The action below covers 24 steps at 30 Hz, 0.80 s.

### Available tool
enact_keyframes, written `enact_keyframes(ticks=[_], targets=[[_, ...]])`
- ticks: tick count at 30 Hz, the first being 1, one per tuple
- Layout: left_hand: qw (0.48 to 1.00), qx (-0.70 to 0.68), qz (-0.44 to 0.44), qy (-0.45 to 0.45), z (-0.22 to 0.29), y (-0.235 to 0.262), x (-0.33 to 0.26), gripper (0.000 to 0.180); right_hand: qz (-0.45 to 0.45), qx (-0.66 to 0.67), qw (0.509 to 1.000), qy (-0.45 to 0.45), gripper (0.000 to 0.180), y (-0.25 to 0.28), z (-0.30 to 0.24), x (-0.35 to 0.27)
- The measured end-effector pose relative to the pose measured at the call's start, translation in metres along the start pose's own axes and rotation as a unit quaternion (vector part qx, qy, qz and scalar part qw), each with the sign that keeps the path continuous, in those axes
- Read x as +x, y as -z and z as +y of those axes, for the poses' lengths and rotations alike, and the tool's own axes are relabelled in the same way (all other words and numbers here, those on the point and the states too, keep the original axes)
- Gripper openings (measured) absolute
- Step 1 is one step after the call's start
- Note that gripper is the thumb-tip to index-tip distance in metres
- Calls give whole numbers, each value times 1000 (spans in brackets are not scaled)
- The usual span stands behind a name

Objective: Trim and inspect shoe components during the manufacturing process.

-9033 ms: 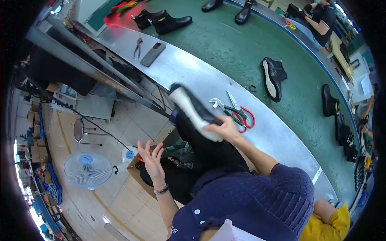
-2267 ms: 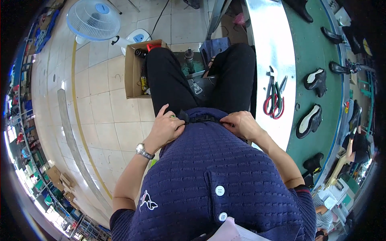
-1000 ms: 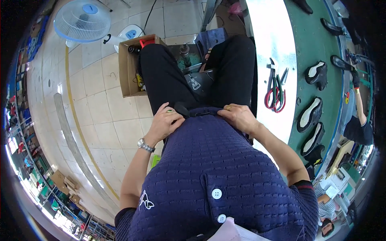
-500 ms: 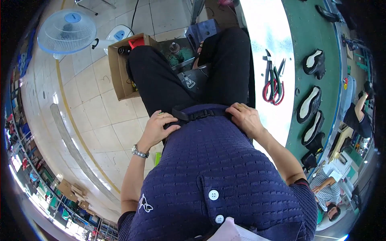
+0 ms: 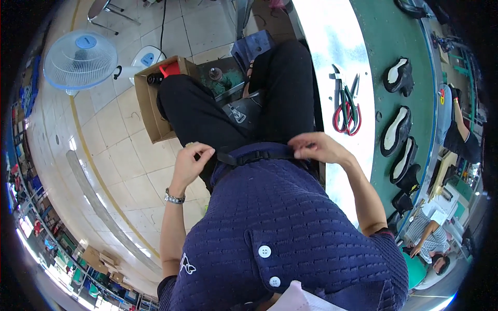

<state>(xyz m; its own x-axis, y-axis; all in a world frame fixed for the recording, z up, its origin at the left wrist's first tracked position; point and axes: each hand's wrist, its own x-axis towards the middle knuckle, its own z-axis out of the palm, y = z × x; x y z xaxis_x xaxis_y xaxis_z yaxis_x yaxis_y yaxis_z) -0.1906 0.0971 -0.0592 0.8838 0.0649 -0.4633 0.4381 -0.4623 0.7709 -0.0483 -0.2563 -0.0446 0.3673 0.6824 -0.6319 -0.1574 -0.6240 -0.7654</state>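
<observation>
My left hand (image 5: 190, 165), with a metal watch on its wrist, is at the left of my waist. Its thumb and forefinger meet in a pinch beside the loose end of a black strap (image 5: 226, 158). Whether anything is between them I cannot make out. A black waist belt with a buckle (image 5: 255, 157) crosses the lower edge of my dark blue shirt (image 5: 290, 207). At the belt's right end hovers my right hand (image 5: 324, 147), its forefinger stretched out and its thumb apart, holding nothing that I can see.
To my right, a white tabletop (image 5: 340, 46) bears red-handled cutters (image 5: 346, 116). Beyond it, several black shoes (image 5: 396, 132) lie on a green surface (image 5: 381, 31). A cardboard box (image 5: 150, 111) stands by my left knee, and a fan (image 5: 80, 59) further left. Another person (image 5: 428, 233) sits at the far right.
My left hand has come off the shirt's side, and its thumb and forefinger have closed together. My right hand has loosened from the belt's right end and lifted a little.
</observation>
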Motion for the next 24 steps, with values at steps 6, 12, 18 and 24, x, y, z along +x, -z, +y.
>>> enact_keyframes(ticks=[6,12,18,24], targets=[[981,124,71,-131,2,-6,27,13,226,-105,966,67,23,-6,6,29],[898,278,244,-240,-11,10,74,15,357,-128,902,205,18,32,-47,92],[887,308,310,-146,-29,11,115,33,414,14,879,238,19,145,-90,121],[873,295,376,-98,-42,-5,118,31,466,90,840,262,22,294,-57,165]])
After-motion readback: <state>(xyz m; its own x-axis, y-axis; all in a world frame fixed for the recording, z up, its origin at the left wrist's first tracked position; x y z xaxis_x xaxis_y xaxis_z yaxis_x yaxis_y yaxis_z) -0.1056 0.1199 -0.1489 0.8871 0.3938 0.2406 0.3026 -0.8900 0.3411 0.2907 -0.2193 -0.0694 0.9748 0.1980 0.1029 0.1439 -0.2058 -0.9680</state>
